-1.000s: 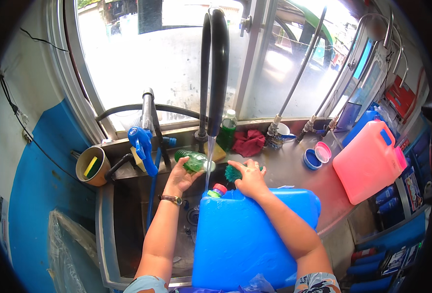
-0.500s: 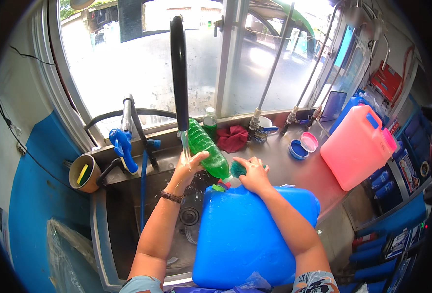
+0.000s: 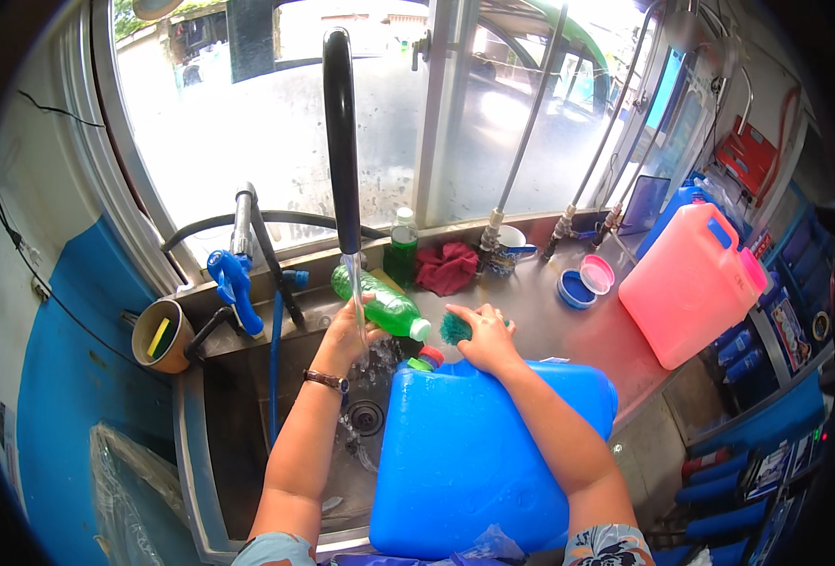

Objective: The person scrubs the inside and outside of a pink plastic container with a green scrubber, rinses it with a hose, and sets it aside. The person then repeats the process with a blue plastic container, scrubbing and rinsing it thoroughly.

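Tilted toward the right, a green plastic bottle (image 3: 394,314) with a whitish cap end is gripped in my left hand (image 3: 347,338), its fingers wrapped round it. Water from the black faucet (image 3: 340,141) runs down over this hand. My right hand (image 3: 483,338) pinches a dark green scrubbing pad (image 3: 455,328) just right of the bottle's cap, apart from it. Below both, a big blue jerrycan (image 3: 479,462) leans at the sink's right side, a red and green cap (image 3: 427,357) at its top corner. My right forearm crosses over the jerrycan.
The steel sink (image 3: 248,415) has a drain and splashing water. Along the back stand a small green bottle (image 3: 402,250), a maroon cloth (image 3: 446,268) and a white mug (image 3: 510,247). Farther right are round lids (image 3: 578,289) and a pink jerrycan (image 3: 686,292). A blue-handled tap (image 3: 235,288) stands left.
My left hand has drawn the green bottle left and down, away from the scrubbing pad, and the bottle lies flatter. My right hand has shifted only slightly.
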A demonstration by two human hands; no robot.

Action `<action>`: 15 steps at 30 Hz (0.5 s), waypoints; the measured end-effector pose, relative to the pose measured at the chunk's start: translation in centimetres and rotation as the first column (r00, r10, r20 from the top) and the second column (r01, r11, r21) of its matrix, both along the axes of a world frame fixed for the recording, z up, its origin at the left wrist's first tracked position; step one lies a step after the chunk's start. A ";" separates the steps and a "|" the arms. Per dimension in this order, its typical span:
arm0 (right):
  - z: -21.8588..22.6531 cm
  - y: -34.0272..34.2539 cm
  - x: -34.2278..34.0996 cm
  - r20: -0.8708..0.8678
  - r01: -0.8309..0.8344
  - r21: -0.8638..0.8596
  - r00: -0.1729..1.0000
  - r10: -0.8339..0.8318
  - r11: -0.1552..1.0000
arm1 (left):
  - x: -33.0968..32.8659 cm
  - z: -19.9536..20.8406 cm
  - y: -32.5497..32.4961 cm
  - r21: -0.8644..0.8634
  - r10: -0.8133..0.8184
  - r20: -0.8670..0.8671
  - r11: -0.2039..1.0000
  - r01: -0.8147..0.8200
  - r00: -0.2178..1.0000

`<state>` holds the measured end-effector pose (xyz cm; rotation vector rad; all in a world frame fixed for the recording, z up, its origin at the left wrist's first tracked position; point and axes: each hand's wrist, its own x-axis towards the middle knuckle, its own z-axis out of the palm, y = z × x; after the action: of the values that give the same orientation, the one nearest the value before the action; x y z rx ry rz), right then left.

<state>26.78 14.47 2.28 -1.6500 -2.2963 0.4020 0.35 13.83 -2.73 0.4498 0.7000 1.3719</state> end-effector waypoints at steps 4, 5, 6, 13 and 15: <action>-0.2 0.1 0.0 -0.028 -0.024 0.023 0.999 0.025 0.999 | -1.1 0.2 0.2 0.066 0.017 0.225 0.997 -0.033 0.974; -0.3 0.1 0.0 -0.027 -0.025 0.023 0.999 0.025 0.999 | -1.1 0.2 0.0 0.139 -0.022 0.338 0.990 -0.027 0.941; -0.3 0.1 0.0 -0.010 -0.022 0.019 1.000 0.022 1.000 | -1.6 0.4 -0.1 0.130 -0.043 0.401 0.992 -0.010 0.915; -0.3 -0.2 -0.6 -0.012 -0.033 0.070 0.999 0.034 0.997 | -6.5 -4.4 4.1 -0.163 0.278 0.578 0.961 -0.225 0.767; -0.1 -0.1 -0.6 -0.025 -0.069 0.077 0.997 0.071 0.995 | -8.3 -6.1 6.7 -0.250 0.311 0.682 0.950 -0.188 0.662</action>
<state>26.22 14.34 2.22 -1.5230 -2.3243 0.3455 -7.93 20.57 -8.86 -0.3437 0.2057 1.5840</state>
